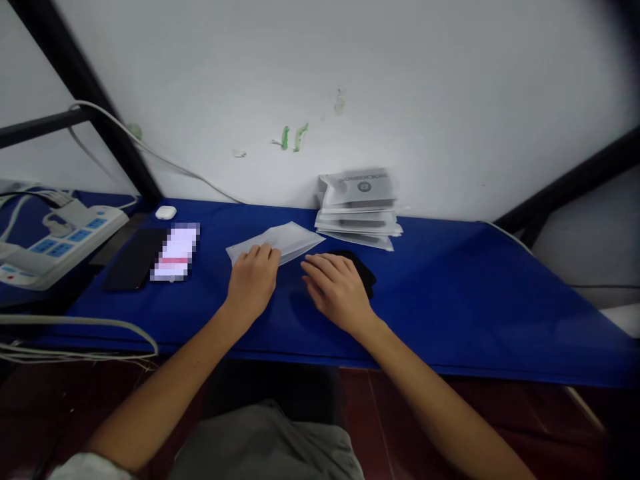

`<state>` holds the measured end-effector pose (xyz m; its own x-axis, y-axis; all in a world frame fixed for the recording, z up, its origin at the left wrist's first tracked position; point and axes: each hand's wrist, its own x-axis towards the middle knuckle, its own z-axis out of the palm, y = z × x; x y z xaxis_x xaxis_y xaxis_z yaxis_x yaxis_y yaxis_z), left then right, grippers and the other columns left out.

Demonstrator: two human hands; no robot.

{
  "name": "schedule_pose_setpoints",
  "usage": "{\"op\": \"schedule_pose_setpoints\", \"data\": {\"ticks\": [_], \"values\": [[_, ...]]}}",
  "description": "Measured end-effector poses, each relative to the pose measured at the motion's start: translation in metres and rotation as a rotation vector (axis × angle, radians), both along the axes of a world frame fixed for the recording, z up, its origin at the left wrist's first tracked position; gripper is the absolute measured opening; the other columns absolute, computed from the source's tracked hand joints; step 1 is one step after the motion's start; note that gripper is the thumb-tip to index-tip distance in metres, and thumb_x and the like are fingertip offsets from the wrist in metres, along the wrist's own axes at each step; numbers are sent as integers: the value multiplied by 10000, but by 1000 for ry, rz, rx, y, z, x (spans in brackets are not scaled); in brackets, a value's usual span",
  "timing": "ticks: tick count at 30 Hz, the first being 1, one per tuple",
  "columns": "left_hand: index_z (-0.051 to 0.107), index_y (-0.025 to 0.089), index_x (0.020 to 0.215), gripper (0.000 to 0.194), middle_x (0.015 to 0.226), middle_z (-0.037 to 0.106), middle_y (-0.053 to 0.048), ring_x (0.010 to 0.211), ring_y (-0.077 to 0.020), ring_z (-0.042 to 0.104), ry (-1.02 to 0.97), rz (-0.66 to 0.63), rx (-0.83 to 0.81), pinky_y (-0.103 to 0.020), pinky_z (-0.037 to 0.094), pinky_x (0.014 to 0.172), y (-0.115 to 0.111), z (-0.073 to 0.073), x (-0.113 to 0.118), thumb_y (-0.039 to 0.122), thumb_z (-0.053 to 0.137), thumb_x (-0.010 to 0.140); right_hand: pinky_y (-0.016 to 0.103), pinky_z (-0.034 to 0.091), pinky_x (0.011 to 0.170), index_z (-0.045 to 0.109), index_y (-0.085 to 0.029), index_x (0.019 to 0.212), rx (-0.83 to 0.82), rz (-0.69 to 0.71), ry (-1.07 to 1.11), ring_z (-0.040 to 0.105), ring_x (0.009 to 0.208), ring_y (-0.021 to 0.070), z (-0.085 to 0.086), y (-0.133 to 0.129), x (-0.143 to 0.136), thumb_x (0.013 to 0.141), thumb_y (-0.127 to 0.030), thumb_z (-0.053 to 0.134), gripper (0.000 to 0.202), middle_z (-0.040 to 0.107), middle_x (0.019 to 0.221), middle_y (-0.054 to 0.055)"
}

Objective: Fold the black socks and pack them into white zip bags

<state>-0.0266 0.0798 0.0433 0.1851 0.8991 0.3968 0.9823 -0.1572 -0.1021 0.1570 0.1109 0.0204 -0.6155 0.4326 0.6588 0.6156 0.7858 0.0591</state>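
Observation:
A frosted white plastic bag (293, 239) lies flat on the blue table, its right end slightly spread. My left hand (254, 277) is closed on the bag's near edge, fingers curled over it and the thumb hidden. To the right of the bag, my right hand (339, 287) hovers over or rests on the table with its fingers stretched toward the bag and nothing visible in them. A black, flat item (364, 272) sits partly hidden behind that hand; its kind cannot be made out. Beyond the hands rises a stack of similar frosted bags (357, 207) with dark print on top.
On the left are a dark flat device (134, 260), a phone with a blurred lit screen (175, 253) and a white earbud case (166, 213). A power strip (65, 247) with plugs and cables is farther left. Black metal bars (570, 177) flank the white wall.

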Motion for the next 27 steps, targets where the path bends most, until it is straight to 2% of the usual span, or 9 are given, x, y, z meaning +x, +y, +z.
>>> {"op": "schedule_pose_setpoints", "data": {"ticks": [4,8,12,14,19,23,25,27], "values": [[606,149,889,180,861,632,-74,834,-229,602,-13,-51,54,-337,463,683,-5,4,2,110,432,908,352,380,785,632,-131,1078,55,13,-141,529,950,219,2,0,-15,903,-102,469,241,691,1010,80],[609,150,873,191,822,628,-62,775,-208,598,-27,-85,138,-317,452,650,-4,2,-2,119,426,919,346,319,707,659,-153,912,20,-5,-261,483,853,218,-4,3,-22,899,-108,485,181,669,842,59],[618,153,899,203,803,630,-61,758,-203,592,-70,-1,217,-309,439,637,-1,4,-12,144,418,930,342,291,673,663,-157,866,-31,9,-307,462,816,214,-13,1,-23,899,-103,498,176,659,818,57],[626,154,912,210,825,634,-71,778,-210,594,-74,33,181,-312,440,641,-3,6,-14,160,417,932,344,297,672,668,-156,895,-68,12,-316,469,815,216,-15,0,-23,901,-105,496,180,665,825,60],[655,181,988,234,882,661,-71,827,-207,616,-34,12,-104,-288,449,618,-13,7,-10,156,429,928,354,349,712,677,-168,933,-152,27,-320,514,856,220,-9,-2,-25,924,-124,450,231,682,873,70],[624,210,1152,321,910,660,-75,834,-209,632,-47,120,-143,-275,448,564,-14,2,-11,172,377,950,356,401,757,673,-166,997,-166,106,-223,564,907,217,4,-9,-15,948,-263,450,248,688,963,91],[594,207,1215,349,933,649,-80,842,-216,636,-47,152,-154,-279,454,553,-12,-2,-15,182,357,959,368,426,813,665,-162,1055,-156,49,-117,581,968,227,9,-11,-2,945,-303,459,273,686,1033,103],[566,193,1257,370,953,638,-86,860,-217,637,-50,158,-160,-280,466,566,-9,-6,-18,181,341,964,395,442,868,658,-157,1095,-174,-82,-46,584,1038,249,12,-8,16,942,-326,460,302,670,1117,122]]}}
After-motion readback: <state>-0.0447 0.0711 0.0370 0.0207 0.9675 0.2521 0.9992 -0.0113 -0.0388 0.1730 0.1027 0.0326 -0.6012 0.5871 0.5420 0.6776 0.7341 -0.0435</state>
